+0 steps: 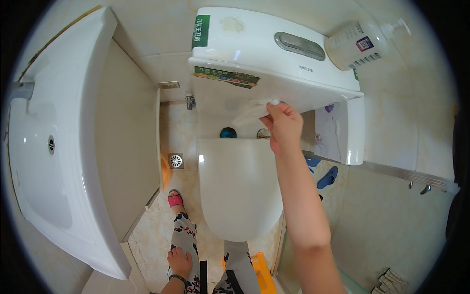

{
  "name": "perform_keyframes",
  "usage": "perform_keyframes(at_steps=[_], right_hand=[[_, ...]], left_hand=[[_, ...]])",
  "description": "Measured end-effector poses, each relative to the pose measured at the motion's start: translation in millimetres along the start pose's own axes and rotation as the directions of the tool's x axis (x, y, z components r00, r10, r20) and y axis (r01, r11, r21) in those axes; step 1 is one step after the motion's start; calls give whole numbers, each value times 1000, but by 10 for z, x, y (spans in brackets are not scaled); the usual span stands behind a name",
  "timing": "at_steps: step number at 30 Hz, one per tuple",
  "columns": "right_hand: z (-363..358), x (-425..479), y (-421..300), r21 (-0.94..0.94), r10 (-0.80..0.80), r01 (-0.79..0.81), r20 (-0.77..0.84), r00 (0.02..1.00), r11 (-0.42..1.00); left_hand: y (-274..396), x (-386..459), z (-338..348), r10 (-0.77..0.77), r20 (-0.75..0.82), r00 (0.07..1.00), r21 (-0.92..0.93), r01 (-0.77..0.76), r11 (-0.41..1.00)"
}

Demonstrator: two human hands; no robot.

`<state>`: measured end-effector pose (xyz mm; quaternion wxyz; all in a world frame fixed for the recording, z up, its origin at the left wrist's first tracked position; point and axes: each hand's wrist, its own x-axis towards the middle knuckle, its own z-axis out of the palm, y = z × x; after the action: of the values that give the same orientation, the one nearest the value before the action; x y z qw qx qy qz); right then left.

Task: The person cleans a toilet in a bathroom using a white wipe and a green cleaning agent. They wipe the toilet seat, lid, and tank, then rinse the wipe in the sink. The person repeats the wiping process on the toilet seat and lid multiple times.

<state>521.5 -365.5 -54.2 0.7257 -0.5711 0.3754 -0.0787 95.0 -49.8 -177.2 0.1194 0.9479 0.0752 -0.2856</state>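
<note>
My right hand reaches to the front face of the white toilet tank. Its fingertips pinch a small white wad, perhaps tissue or a wipe, against or close to that face. A torn green label sticks to the tank left of the hand. Below it the white toilet lid is down, with a dark blue round thing behind its rear edge. My left hand rests on my thigh, holding nothing that shows, its fingers slightly apart. A pump bottle stands on the tank's right end, by the flush button.
A white washbasin on a cabinet fills the left side. On the floor are a drain, an orange basin, a yellow plastic stool and blue slippers. A glass panel stands at the right.
</note>
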Motion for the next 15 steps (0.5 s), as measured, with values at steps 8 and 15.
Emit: perform_keyframes(at_steps=[8, 15], right_hand=[[-132, 77, 63, -105, -24, 21, -25, 999, 994], [-72, 35, -28, -100, -40, 41, 11, 999, 994]], left_hand=[[23, 0, -12, 0, 17, 1000, -13, 1, 1000], [4, -12, 5, 3, -15, 1000, -13, -3, 1000]])
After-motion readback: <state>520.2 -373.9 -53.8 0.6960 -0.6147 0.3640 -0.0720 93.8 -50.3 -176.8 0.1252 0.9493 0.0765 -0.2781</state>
